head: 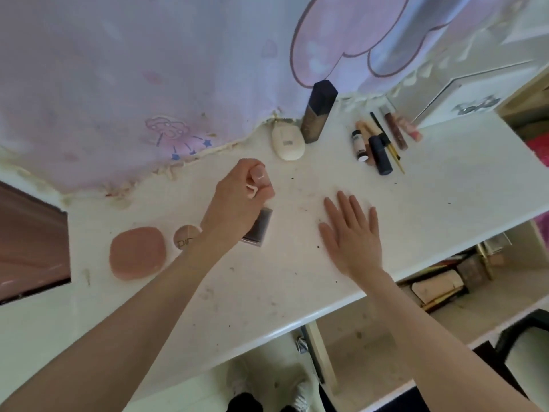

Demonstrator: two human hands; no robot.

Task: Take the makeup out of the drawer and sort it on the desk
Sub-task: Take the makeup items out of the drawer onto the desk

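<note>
My left hand (240, 200) hovers over the white desk (416, 203) with fingers curled, pinching a small pale pink heart-shaped item (251, 190). Under its wrist lies a grey square compact (258, 228). To the left sit a round pink compact (185, 236) and a larger pink rounded case (136, 252). My right hand (350, 236) lies flat on the desk, fingers straight, holding nothing. At the back stand a tall dark foundation bottle (319, 111) and a cream oval case (287, 142). A row of tubes, pencils and lip glosses (380, 141) lies at the back right.
A pink sheer curtain (148, 69) hangs along the desk's back edge. The open drawer (445, 283) at lower right holds several boxed items. A dark brown panel (29, 239) is at the left. My feet and the floor show below the desk.
</note>
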